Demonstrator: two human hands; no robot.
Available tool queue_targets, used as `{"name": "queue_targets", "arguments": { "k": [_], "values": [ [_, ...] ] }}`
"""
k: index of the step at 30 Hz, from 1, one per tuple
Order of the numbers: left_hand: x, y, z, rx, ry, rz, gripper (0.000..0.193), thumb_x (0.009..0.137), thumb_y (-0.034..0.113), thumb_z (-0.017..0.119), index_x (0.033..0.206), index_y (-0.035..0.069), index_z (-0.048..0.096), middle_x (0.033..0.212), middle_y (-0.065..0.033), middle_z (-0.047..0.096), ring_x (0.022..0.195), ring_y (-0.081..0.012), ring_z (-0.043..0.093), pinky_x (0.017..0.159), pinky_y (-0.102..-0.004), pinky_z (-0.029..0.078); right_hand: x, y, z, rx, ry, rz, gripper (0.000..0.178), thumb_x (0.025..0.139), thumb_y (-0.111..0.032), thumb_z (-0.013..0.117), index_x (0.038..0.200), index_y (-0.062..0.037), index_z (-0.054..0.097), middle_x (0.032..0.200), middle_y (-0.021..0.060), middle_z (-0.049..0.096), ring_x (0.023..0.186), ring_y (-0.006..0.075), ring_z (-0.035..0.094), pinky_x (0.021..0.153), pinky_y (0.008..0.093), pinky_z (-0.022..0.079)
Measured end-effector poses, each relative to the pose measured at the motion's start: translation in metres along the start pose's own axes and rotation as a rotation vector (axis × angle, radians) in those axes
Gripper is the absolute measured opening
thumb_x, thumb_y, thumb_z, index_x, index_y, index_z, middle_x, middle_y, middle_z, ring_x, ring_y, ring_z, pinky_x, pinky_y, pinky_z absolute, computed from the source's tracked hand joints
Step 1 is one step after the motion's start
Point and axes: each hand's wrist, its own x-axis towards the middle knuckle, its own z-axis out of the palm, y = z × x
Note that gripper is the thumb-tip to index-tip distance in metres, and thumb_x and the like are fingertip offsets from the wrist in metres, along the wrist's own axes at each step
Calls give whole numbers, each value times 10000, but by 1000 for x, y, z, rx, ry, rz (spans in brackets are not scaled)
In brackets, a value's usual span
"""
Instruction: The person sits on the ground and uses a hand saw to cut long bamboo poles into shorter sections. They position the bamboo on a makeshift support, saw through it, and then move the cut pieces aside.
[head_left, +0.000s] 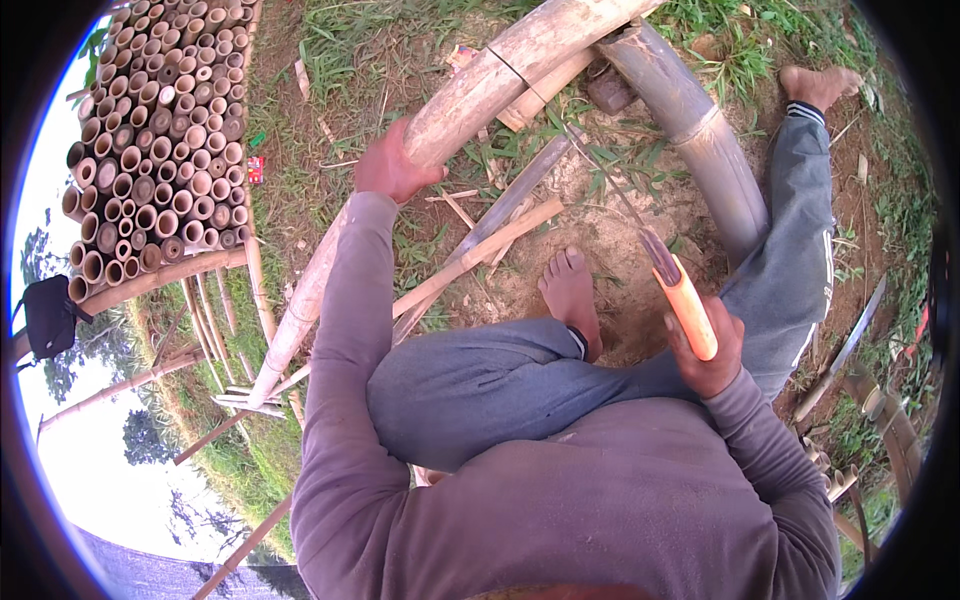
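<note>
A long pale bamboo pole [462, 112] slants from the top of the view down to the left. My left hand [393, 168] is wrapped round it from above. In my right hand [708, 345] is a hand saw [684, 304], gripped by its orange handle. Its thin blade runs up and to the left, its far part lying across the pole beyond my left hand. How deep the blade sits cannot be made out. A thick grey bamboo piece [712, 140] meets the pole at the top and leans down toward my leg.
Split bamboo strips [480, 255] lie crossed on sawdust-covered ground [625, 260] near my bare foot. A long blade with a handle [845, 345] lies at the right. Many cut bamboo tubes [160, 140] are stacked at the far left, with a black bag [50, 315] hanging beside them.
</note>
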Motion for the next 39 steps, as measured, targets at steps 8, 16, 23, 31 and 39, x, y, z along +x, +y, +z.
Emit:
{"name": "queue_targets", "arguments": {
  "k": [8, 16, 23, 31, 39],
  "values": [
    [8, 10, -7, 28, -19, 11, 1004, 589, 484, 919, 1471, 153, 572, 1260, -204, 744, 1149, -410, 719, 1015, -493, 558, 204, -19, 100, 13, 124, 108, 328, 977, -334, 763, 975, -19, 673, 859, 260, 725, 825, 489, 707, 738, 508, 578],
    [1, -3, 3, 3, 13, -8, 980, 587, 471, 935, 1433, 119, 587, 1249, -208, 752, 1149, -401, 726, 1003, -473, 556, -18, -5, -5, -58, -5, -28, 378, 887, -69, 828, 1214, 41, 676, 965, 208, 771, 878, 371, 793, 756, 432, 633],
    [11, 14, -8, 27, -3, 28, 974, 592, 468, 929, 1438, 134, 581, 1243, -207, 752, 1127, -403, 730, 990, -485, 567, 213, -23, 101, -46, 128, 115, 327, 965, -311, 781, 1002, -1, 685, 837, 259, 725, 780, 453, 716, 704, 488, 576],
    [5, -6, 6, 12, 37, 18, 963, 596, 458, 923, 1437, 139, 581, 1223, -212, 755, 1112, -412, 730, 981, -491, 568, -6, -3, 4, -1, 36, -2, 255, 914, -83, 808, 1119, 13, 692, 877, 170, 738, 768, 339, 770, 696, 417, 602],
    [8, 17, -10, 15, -23, 37, 957, 602, 434, 937, 1433, 129, 574, 1215, -215, 756, 1122, -426, 723, 983, -491, 559, 218, -31, 100, -64, 59, 155, 363, 964, -394, 729, 1105, -60, 705, 987, 259, 754, 962, 483, 718, 852, 549, 585]
  ]
}}
